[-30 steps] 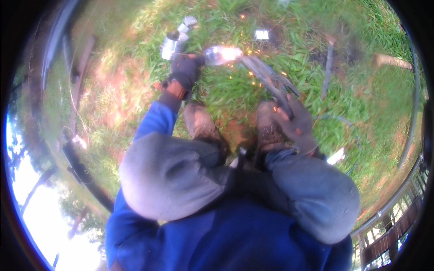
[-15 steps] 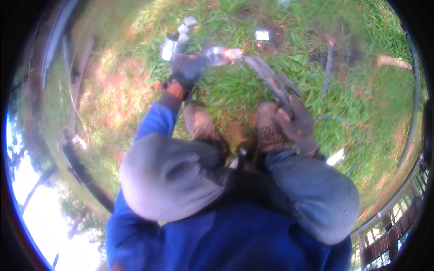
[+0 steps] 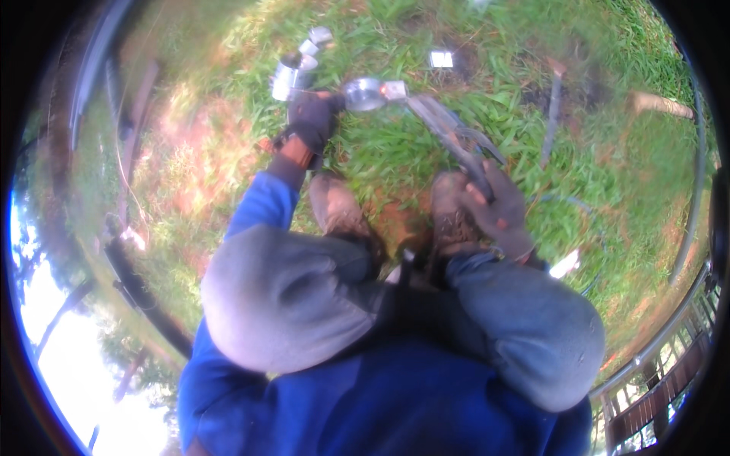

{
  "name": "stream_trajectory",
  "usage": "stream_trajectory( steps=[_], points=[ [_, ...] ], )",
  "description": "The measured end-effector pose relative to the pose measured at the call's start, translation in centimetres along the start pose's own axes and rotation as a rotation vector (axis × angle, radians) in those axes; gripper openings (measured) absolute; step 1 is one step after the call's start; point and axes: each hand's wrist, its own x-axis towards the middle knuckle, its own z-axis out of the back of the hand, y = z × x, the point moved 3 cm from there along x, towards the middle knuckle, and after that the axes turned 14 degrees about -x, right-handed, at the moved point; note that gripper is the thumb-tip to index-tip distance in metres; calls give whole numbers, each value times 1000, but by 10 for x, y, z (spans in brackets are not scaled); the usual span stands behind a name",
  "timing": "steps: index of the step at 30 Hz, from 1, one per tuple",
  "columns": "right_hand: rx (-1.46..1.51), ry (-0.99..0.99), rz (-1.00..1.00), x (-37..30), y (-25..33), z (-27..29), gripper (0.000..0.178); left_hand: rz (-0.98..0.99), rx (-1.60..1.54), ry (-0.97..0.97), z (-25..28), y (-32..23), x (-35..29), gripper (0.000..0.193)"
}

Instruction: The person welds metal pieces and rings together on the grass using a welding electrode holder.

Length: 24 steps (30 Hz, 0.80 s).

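Observation:
In a dark glove, my left hand is closed at the near end of a shiny round metal piece. A small pale metal block sits at the round piece's right end. My right hand, in a greyish glove with worn fingertips, is wrapped round the handle of a dark, long-jawed welding electrode holder. Its tip points up and left, close to the small block; whether they touch is blurred. Just beyond my left hand stands a shiny metal cylinder, with smaller metal pieces behind it.
Grass and bare soil surround my boots. A small bright metal plate lies ahead. To the right are a thin bar, a pale wooden piece and a dark cable. Long metal lengths lie at the far left.
The orange glow and flying sparks around the small block and plate have gone. Both hands, the metal piece and the electrode holder stay almost where they were.

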Motion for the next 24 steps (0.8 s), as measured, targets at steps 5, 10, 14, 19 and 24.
stream_trajectory(
  steps=[5,10,14,19,24],
  points=[
    [0,26,-26,0,3,1,56,-13,140,-20,4,-21,-7,24],
    [18,28,-15,4,7,5,57,-96,298,30,4,2,2,25],
    [4,50,-63,-1,1,-1,59,-208,443,61,-4,-5,6,27],
    [0,66,-26,4,3,1,63,-244,264,19,3,39,10,19],
    [21,-86,1,-6,-14,-8,68,-263,-32,111,7,21,6,14]
  ],
)
